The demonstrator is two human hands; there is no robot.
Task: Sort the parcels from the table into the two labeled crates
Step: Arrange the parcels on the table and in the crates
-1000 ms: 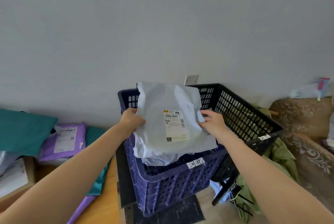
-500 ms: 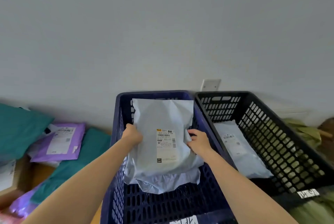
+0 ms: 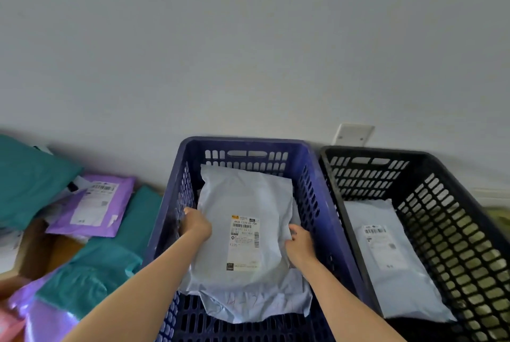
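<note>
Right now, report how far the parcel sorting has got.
Done: one grey parcel lies in the black crate. In hand: the left hand and right hand hold a second grey parcel low inside the blue crate. Left: purple parcels and teal parcels wait on the table.

Forearms bare along whole visible length; left hand (image 3: 197, 224), right hand (image 3: 299, 245) bare.

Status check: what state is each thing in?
blue crate: holds the grey parcel
grey parcel: label up, held at both sides
left hand: grips the parcel's left edge
right hand: grips its right edge
black crate: one pale parcel lying flat inside
purple parcel: outside the crates, label up
</note>
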